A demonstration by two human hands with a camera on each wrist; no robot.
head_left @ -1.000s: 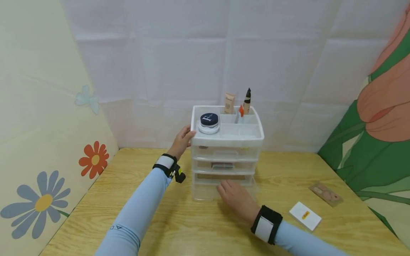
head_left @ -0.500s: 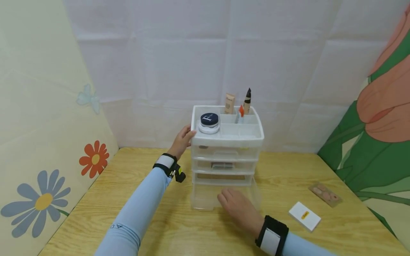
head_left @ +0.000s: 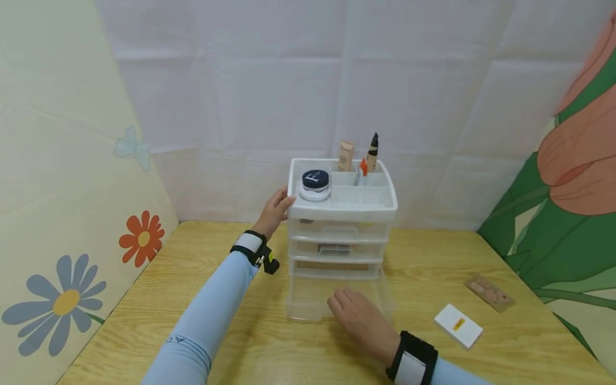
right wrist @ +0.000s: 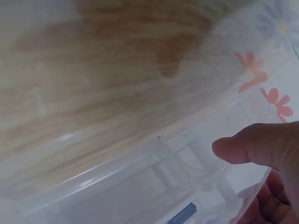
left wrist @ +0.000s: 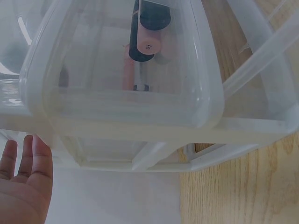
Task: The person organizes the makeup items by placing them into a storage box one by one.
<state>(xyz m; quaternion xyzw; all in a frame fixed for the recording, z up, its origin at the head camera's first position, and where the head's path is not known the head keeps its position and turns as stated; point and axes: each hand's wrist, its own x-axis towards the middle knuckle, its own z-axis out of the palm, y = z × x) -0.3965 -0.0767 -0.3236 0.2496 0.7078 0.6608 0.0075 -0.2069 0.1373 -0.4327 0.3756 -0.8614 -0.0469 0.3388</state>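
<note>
In the head view, a white plastic drawer organizer (head_left: pixel 343 215) stands on the table, its clear bottom drawer (head_left: pixel 304 310) pulled out toward me. My right hand (head_left: pixel 363 322) grips this drawer's front edge. The right wrist view has the thumb (right wrist: pixel 238 148) on one side of the clear wall and the curled fingers on the other. My left hand (head_left: pixel 273 214) rests against the organizer's upper left side; in the left wrist view its fingers (left wrist: pixel 40 161) lie nearly straight against the frame. Pink-and-black cosmetic items (left wrist: pixel 148 41) show through a closed upper drawer.
On the organizer's top sit a dark-lidded round jar (head_left: pixel 315 184), a beige tube (head_left: pixel 345 156), a black-capped bottle (head_left: pixel 372 153) and an orange-tipped item (head_left: pixel 363 167). A white box (head_left: pixel 459 326) and a brownish flat palette (head_left: pixel 489 292) lie on the table (head_left: pixel 433 256) to the right.
The bottom drawer has slid farther out toward me, with my right hand moving back along with it. My left hand stays at the organizer's side.
</note>
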